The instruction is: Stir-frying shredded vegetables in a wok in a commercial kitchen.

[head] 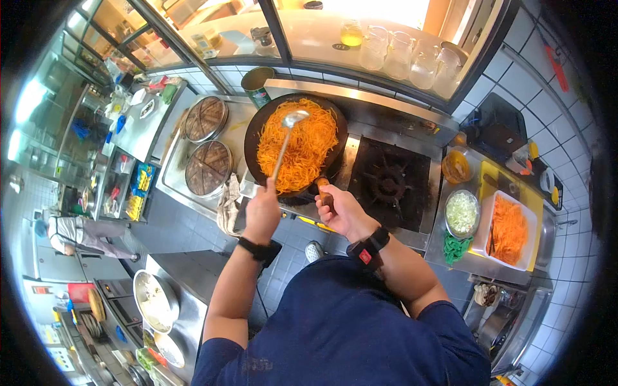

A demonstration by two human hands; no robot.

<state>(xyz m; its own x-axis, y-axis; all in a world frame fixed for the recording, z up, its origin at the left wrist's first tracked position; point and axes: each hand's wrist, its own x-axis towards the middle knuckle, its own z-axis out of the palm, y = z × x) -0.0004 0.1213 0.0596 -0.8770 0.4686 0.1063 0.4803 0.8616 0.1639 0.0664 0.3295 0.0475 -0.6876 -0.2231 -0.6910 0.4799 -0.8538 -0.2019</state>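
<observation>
A black wok full of shredded carrot stands on the stove in front of me. My left hand is closed around the handle of a metal ladle, whose bowl rests on the carrot near the wok's far side. With my right hand I grip the wok's wooden handle at its near right edge. The ladle's lower handle end is hidden in my left fist.
Right of the wok is a black gas burner; beyond it stand a bowl of chopped pale vegetable and a white tub of shredded carrot. Round steamer lids and a cloth lie left. A co-worker stands far left.
</observation>
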